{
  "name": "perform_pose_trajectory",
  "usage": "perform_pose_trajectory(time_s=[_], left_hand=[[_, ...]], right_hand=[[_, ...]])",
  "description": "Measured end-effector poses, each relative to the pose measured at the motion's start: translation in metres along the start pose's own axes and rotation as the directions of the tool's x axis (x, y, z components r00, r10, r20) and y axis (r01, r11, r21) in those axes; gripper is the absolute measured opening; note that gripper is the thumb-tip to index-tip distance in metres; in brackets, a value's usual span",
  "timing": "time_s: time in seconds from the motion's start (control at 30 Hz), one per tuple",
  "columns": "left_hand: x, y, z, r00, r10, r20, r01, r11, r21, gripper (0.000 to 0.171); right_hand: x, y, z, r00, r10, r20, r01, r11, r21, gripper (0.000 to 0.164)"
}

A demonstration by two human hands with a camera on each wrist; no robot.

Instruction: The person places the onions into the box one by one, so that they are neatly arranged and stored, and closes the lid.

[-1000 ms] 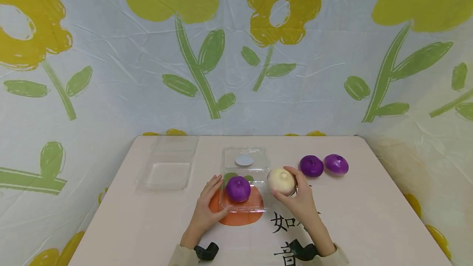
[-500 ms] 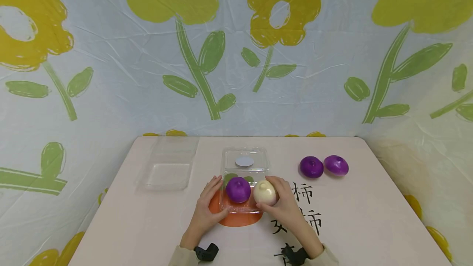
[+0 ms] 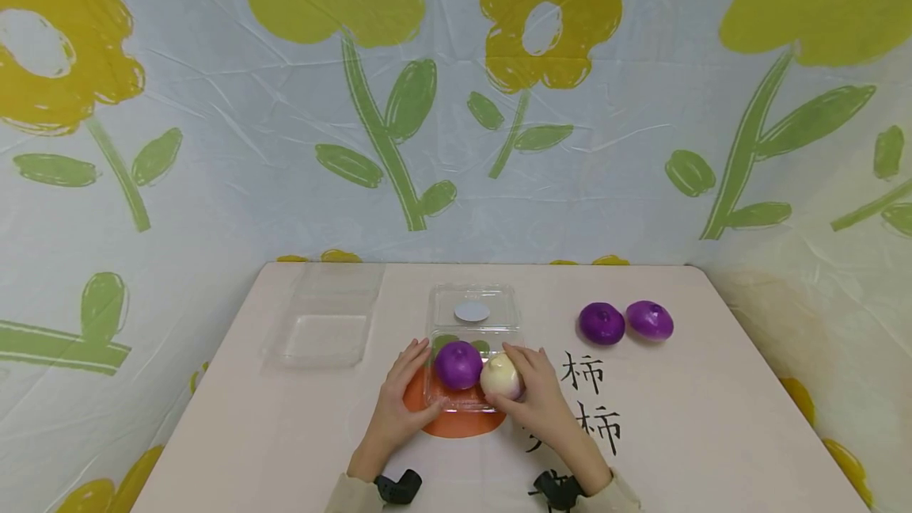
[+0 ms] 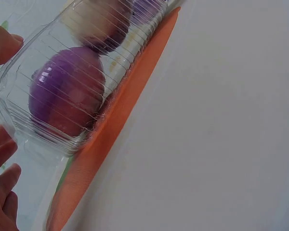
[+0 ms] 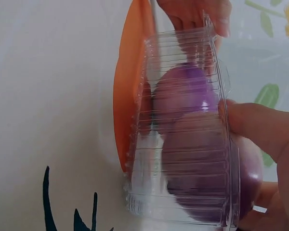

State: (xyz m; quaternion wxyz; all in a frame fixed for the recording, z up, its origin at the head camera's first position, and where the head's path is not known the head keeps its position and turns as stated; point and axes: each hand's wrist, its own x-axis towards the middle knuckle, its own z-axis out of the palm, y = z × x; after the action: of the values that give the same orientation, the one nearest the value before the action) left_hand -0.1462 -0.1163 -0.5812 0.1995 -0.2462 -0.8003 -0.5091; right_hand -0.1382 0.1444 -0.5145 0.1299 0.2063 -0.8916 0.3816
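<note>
Right fingers gripping pale glossy onion, left fingers spread at clear box, rounded purple onion inside

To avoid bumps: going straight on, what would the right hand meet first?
The right hand, holding a cream-and-purple round onion, would probably meet the round purple onion in the clear plastic box; depth is unclear.
</note>
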Motion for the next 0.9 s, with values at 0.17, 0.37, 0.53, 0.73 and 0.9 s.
perform_pose_trajectory(time_s=[0.17, 0.37, 0.53, 0.73, 0.9], left_hand=[[0.0002, 0.0001, -0.0001, 1.000, 0.001, 0.001, -0.001, 1.000, -0.004, 0.075], [0.0001, -0.0004, 0.0003, 1.000, 0.004, 0.000, -0.004, 1.000, -0.011, 0.075], [0.0000, 0.0003, -0.0001, 1.000, 0.001, 0.001, -0.001, 1.000, -0.011, 0.075], [0.0004, 0.0013, -0.0003, 1.000, -0.003, 0.001, 0.003, 1.000, -0.009, 0.075], [0.0003, 0.0018, -0.0002, 1.000, -0.006, 0.003, 0.006, 1.000, -0.006, 0.074]], right_hand=[[-0.0008, 0.0013, 0.0023, 0.999, -0.034, 0.004, 0.034, 0.998, -0.048, 0.071], [-0.0017, 0.0031, 0.0052, 0.999, -0.043, 0.018, 0.045, 0.995, -0.084, 0.069], [-0.0022, 0.0042, 0.0065, 0.997, -0.072, -0.002, 0.071, 0.992, -0.104, 0.068], [-0.0029, 0.0045, 0.0073, 0.998, -0.056, 0.000, 0.056, 0.994, -0.095, 0.066], [-0.0019, 0.0038, 0.0056, 1.000, -0.008, -0.019, 0.009, 1.000, 0.012, 0.055]])
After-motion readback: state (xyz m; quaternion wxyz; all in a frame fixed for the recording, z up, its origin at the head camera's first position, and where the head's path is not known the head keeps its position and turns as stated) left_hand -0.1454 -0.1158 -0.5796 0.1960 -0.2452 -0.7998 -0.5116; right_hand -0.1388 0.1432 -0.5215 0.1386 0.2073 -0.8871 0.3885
